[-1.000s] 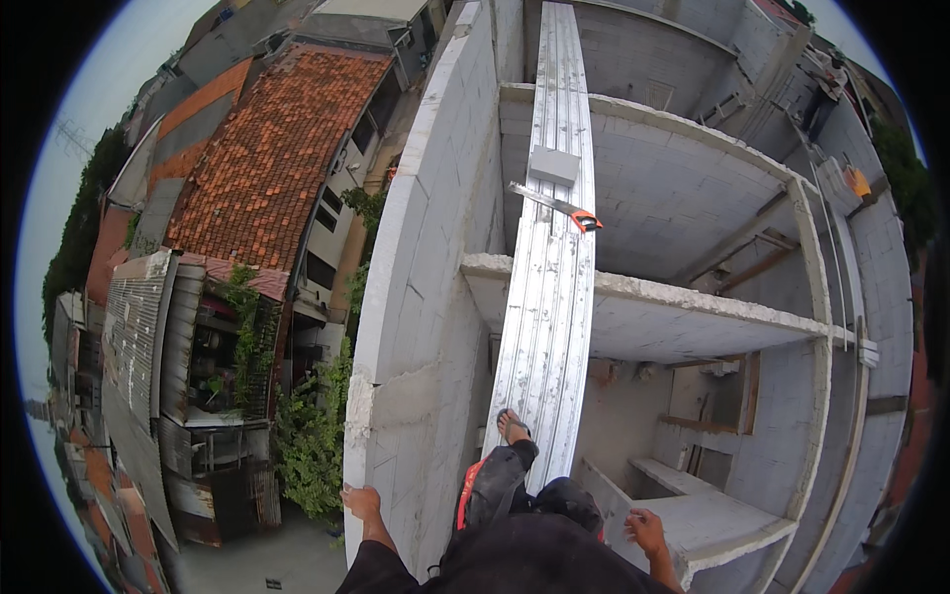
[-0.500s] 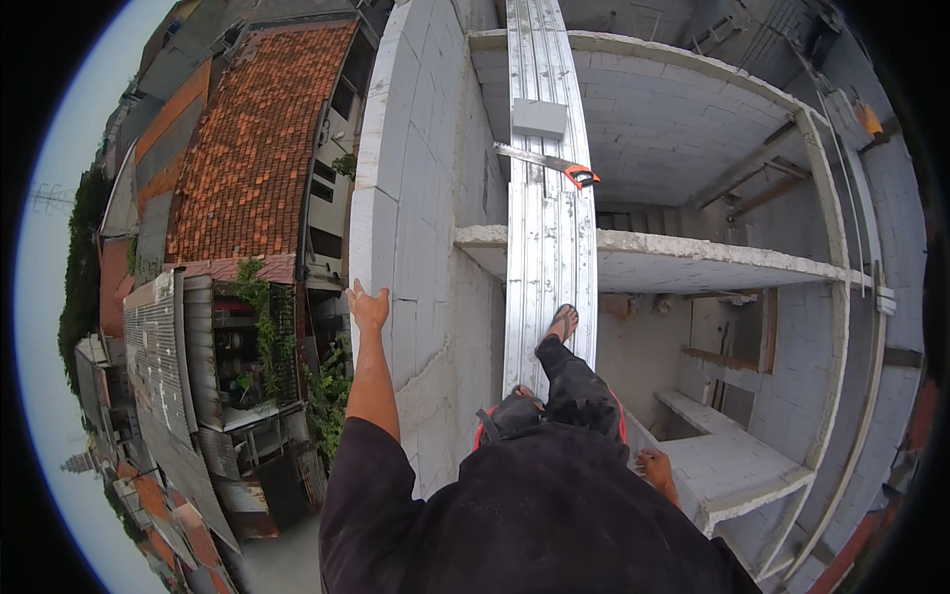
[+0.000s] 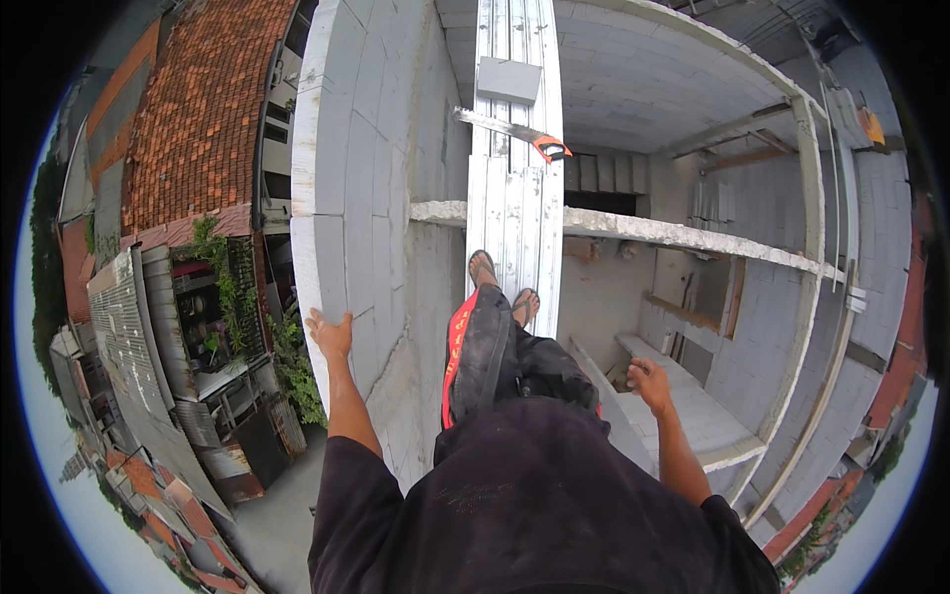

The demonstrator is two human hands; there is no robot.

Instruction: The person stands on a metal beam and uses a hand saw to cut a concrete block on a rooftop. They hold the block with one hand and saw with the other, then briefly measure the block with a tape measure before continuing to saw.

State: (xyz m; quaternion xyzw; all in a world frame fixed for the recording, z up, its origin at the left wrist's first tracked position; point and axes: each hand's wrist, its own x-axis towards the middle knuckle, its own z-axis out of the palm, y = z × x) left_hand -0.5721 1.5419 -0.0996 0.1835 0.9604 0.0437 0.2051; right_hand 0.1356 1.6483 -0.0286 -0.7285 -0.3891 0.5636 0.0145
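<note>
Metal planks [image 3: 513, 213] span open rooms [image 3: 633, 99]
Left hand [image 3: 331, 337], fingers spread, at the wall [image 3: 309, 178] edge; right hand [image 3: 649, 384] half-curled, in free air.

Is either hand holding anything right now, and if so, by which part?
Nothing seems held: the left hand appears to rest atop the pale grey block wall; the loosely curled right hand looks empty.

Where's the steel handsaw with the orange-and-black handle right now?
Head view, upper centre: the handsaw lies across the silver ribbed metal planking, just below the grey rectangular block in the picture, blade tip left, handle right.
</note>
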